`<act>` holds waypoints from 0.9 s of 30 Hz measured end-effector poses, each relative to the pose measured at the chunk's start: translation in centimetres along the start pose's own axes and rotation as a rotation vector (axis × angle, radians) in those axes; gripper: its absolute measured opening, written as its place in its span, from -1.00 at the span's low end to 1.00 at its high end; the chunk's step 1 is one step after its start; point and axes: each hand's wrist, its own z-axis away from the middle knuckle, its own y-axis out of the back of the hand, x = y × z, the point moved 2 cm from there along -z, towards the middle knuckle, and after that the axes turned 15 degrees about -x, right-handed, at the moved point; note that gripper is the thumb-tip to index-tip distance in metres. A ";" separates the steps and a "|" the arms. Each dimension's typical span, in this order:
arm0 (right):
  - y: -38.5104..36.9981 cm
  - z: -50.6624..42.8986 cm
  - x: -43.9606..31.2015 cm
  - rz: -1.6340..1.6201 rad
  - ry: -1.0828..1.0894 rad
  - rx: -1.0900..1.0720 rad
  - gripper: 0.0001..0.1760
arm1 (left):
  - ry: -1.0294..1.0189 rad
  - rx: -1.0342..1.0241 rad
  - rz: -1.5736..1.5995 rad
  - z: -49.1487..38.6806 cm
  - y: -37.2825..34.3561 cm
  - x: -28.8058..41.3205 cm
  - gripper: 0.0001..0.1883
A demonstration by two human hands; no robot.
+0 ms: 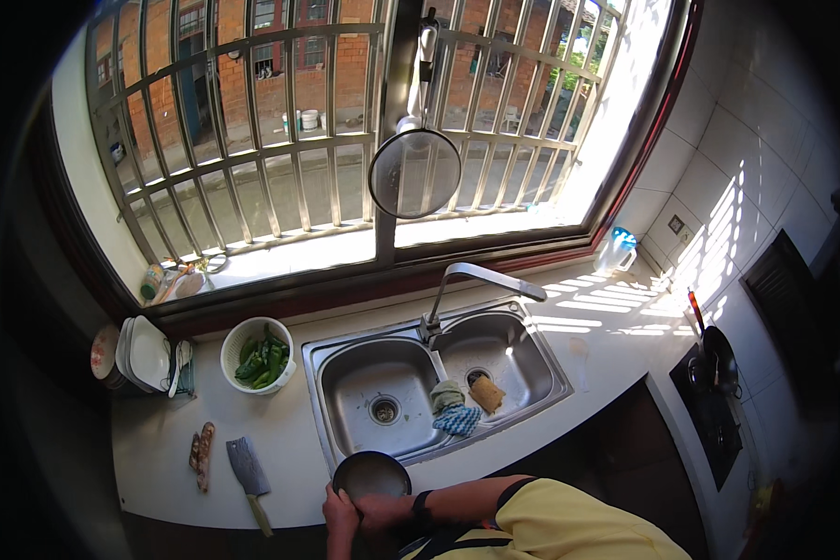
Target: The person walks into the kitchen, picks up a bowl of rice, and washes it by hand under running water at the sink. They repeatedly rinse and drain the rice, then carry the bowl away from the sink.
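A dark round pan is held at the front edge of the counter, overlapping the sink's front rim. My left hand grips its near left edge, thumb uppermost. Close beside it, my right hand is at the pan's near side; its fingers are partly blurred and hidden. Beyond the pan lies the double-bowl stainless steel sink. Cloths drape over its divider, and a tan sponge-like piece sits in the right bowl. Left of my hands, a cleaver rests with its handle towards me.
Sausage-like pieces lie left of the cleaver. A white colander holds green peppers. Plates stand in a rack at far left. The faucet arches over the sink; a strainer hangs above. A wok stands right.
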 end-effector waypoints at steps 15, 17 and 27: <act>0.5 1.6 -3.1 0.720 -0.085 -0.470 -0.61 | -0.109 -0.081 -0.022 -0.9 2.0 -2.7 -0.56; 0.2 0.5 -3.4 0.575 -0.136 -0.310 -0.58 | -0.005 -0.007 0.044 0.2 1.6 -3.3 -0.56; 0.4 -2.1 -2.6 0.373 -0.119 -0.181 -0.50 | 0.167 0.148 0.161 2.1 -1.1 -3.8 -0.60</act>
